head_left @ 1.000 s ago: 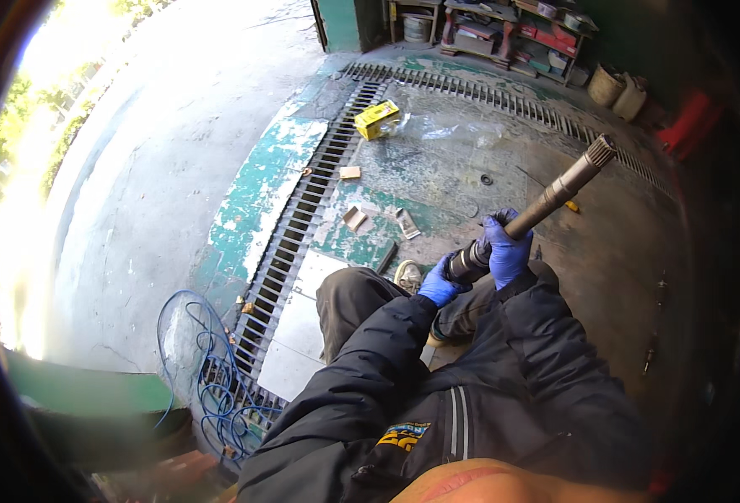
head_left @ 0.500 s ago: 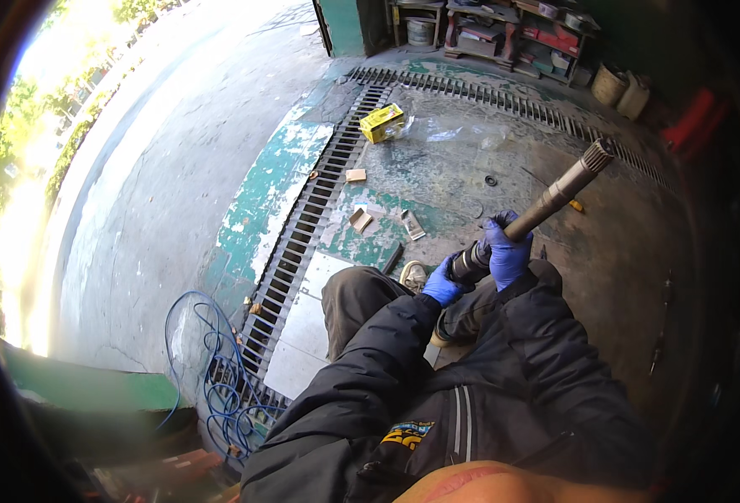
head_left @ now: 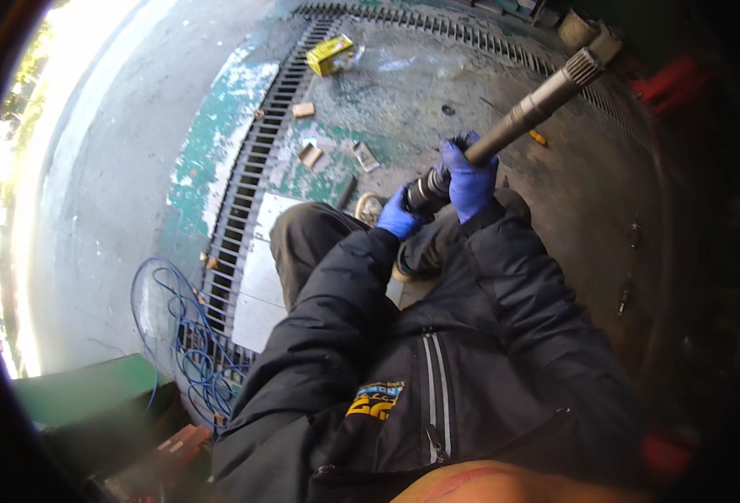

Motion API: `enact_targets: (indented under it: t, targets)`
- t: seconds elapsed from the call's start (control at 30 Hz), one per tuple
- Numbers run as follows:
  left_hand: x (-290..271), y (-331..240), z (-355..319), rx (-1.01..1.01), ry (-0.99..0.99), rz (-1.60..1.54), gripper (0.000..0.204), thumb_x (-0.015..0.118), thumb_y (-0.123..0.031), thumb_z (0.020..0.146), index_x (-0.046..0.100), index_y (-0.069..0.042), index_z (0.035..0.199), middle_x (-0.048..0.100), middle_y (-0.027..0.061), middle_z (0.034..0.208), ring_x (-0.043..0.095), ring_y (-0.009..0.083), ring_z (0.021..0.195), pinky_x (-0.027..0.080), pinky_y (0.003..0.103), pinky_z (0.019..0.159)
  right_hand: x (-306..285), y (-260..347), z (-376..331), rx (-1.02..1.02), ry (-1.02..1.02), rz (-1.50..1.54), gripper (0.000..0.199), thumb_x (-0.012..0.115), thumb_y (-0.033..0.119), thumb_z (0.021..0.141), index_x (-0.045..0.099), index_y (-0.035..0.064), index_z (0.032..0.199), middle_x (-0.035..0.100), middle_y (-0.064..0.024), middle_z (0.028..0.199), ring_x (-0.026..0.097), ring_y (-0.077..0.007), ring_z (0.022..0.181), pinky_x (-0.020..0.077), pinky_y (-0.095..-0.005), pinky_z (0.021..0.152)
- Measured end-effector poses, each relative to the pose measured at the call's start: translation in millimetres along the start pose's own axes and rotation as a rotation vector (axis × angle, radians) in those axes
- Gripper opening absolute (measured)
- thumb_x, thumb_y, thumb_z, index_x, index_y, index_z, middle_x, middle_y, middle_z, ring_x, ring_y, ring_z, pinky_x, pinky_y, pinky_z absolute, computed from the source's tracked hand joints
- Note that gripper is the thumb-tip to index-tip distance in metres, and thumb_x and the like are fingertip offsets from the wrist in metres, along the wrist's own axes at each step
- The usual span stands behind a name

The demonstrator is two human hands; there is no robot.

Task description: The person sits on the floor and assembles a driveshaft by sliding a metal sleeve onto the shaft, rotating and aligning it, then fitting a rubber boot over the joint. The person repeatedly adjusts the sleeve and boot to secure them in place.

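The left hand (head_left: pixel 399 216) is clenched on the dark, ribbed lower end of a steel splined shaft (head_left: pixel 516 121); the right hand (head_left: pixel 469 178) wraps the bare bar above. It's probably heavy, rigid and greasy, so grip the bar, not the splines.

The metal shaft (head_left: pixel 531 107) has its lower end hidden inside the gloved left hand (head_left: pixel 401 216) and right hand (head_left: pixel 469 178). Small floor bits (head_left: pixel 625 295) by the right rim — too small to identify.

Dull grey metal shaft (head_left: pixel 521 117), splined tip; rough, paint-worn concrete floor (head_left: pixel 135 168)
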State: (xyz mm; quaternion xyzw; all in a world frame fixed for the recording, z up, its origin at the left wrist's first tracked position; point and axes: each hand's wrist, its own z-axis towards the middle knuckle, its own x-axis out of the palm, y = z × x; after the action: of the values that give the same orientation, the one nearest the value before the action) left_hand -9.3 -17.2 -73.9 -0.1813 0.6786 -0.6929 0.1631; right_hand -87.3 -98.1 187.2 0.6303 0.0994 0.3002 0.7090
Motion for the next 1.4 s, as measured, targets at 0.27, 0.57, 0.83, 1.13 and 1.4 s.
enact_targets:
  t: [0.27, 0.57, 0.83, 1.13, 1.4]
  targets:
    - [-3, -36, -5, -0.068, 0.021, 0.090, 0.098, 0.092, 0.002, 0.063, 0.046, -0.009, 0.149, 0.063, 0.0075, 0.136, 0.061, 0.0206, 0.125, 0.050, 0.037, 0.107, 0, -2, 5, 0.026, 0.019, 0.008, 0.012, 0.074, 0.004, 0.088, 0.062, 0.0037, 0.084, 0.059, 0.0027, 0.073, 0.056, -0.0076, 0.066, 0.0465, -0.0266, 0.061]
    - [-18, -59, -14, -0.301, -0.032, -0.440, 0.081, 0.069, 0.015, 0.073, 0.051, -0.009, 0.149, 0.069, 0.0062, 0.125, 0.068, 0.0193, 0.106, 0.058, 0.035, 0.083, 2, 2, 2, 0.062, 0.025, 0.035, 0.010, 0.075, 0.005, 0.090, 0.065, 0.0049, 0.087, 0.061, 0.0037, 0.073, 0.055, -0.0042, 0.063, 0.0450, -0.0234, 0.057]
    - [-26, -45, -16, -0.273, 0.028, -0.311, 0.060, 0.075, -0.005, 0.090, 0.054, -0.011, 0.146, 0.071, 0.0082, 0.121, 0.069, 0.0178, 0.100, 0.057, 0.032, 0.081, 14, -5, 15, 0.062, 0.063, -0.047, 0.018, 0.076, 0.012, 0.093, 0.068, 0.0038, 0.079, 0.060, 0.0027, 0.063, 0.053, -0.0050, 0.056, 0.0409, -0.0262, 0.051]
    - [-22, -39, -9, -0.186, -0.065, -0.174, 0.074, 0.078, -0.004, 0.081, 0.049, -0.007, 0.148, 0.065, 0.0078, 0.137, 0.062, 0.0197, 0.126, 0.050, 0.034, 0.104, 22, 1, 20, 0.135, 0.068, -0.040, 0.016, 0.076, 0.012, 0.093, 0.066, 0.0029, 0.084, 0.059, 0.0017, 0.065, 0.053, -0.0058, 0.057, 0.0410, -0.0277, 0.051]
    - [-18, -48, -11, -0.166, -0.050, -0.241, 0.085, 0.082, 0.000, 0.073, 0.045, -0.006, 0.150, 0.063, 0.0102, 0.138, 0.061, 0.0213, 0.126, 0.050, 0.037, 0.105, 22, 2, 25, 0.141, 0.050, -0.126, 0.014, 0.076, 0.010, 0.092, 0.067, 0.0052, 0.082, 0.059, 0.0042, 0.066, 0.053, -0.0045, 0.056, 0.0421, -0.0244, 0.052]
